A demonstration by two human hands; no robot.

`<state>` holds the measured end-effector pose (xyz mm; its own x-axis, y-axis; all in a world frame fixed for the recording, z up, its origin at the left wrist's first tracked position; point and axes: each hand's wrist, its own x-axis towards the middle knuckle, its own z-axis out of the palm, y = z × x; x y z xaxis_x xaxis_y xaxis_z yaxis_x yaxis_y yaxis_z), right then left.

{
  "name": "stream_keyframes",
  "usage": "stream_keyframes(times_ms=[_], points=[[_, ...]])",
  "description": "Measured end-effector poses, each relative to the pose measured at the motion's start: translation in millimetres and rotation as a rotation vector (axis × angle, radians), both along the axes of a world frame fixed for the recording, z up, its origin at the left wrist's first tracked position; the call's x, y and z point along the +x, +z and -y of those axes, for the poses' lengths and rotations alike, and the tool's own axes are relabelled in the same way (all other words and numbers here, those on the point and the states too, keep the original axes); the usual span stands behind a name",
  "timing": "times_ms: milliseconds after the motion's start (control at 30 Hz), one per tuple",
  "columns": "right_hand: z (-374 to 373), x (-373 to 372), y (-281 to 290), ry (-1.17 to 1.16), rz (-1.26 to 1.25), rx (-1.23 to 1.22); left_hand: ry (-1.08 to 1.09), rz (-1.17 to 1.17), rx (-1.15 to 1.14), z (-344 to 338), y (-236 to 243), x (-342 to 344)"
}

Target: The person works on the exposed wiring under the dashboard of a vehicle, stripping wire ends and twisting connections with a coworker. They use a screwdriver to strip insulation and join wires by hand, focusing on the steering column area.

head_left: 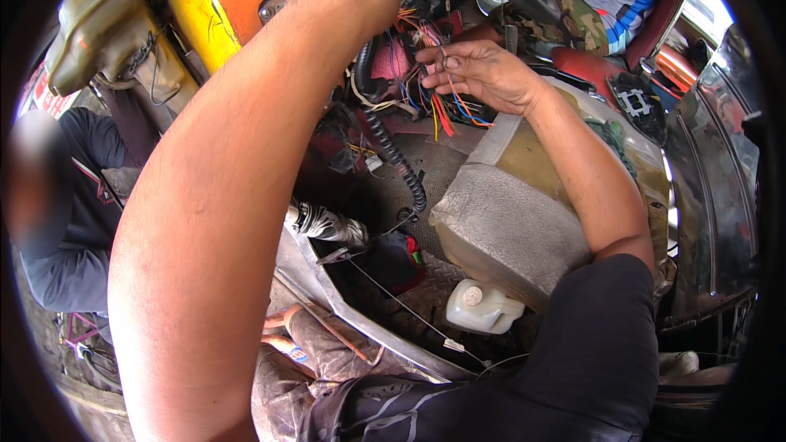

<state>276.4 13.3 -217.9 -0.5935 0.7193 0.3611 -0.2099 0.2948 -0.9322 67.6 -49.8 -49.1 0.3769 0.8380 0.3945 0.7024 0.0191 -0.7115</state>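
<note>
My raised left arm [205, 229] crosses the left half of the view and runs out at the top; its hand does not show. My right hand [475, 74] has loosely curled fingers on a thin blue wire [455, 94], within a tangle of red, orange, yellow and blue wires [440, 115]. Beside this tangle are pink material [389, 61] and a thick black coiled cable [389, 155] hanging downward. Under my right forearm sits a box-shaped grey padded piece [499, 213].
Another person [74, 262] is at the left, near a translucent tank [98, 24]. An orange-and-yellow body part [213, 8] is above. A seated person in patterned clothing [598, 0] is top right. A white jug [483, 307] lies below; a dark panel [708, 180] is right.
</note>
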Motion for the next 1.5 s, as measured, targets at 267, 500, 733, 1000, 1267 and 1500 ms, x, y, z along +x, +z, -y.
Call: stream_keyframes(times_ms=[267,500,733,1000,1267,1500], points=[[-1.7,0.2,-1.8,-0.008,0.023,0.011,0.057,-0.097,0.004,-5.3,-9.2,-6.9],[-2.4,0.6,-1.5,-0.006,0.022,-0.007,-0.361,0.413,0.066,-11.2,-22.6,-35.5],[-2.3,1.2,-0.8,-0.007,0.027,-0.009,-0.45,0.529,0.076,-3.9,-21.1,-40.8],[-1.4,0.8,-1.8,-0.019,0.024,-0.024,-0.108,-0.257,0.037,5.6,-3.4,-17.3],[-0.5,0.4,-0.8,-0.013,0.023,-0.027,-0.315,0.159,0.079,6.2,-4.5,-30.9],[0.1,-0.1,-1.1,-0.027,0.047,-0.005,-0.163,-0.204,0.034,0.6,3.6,-27.4]])
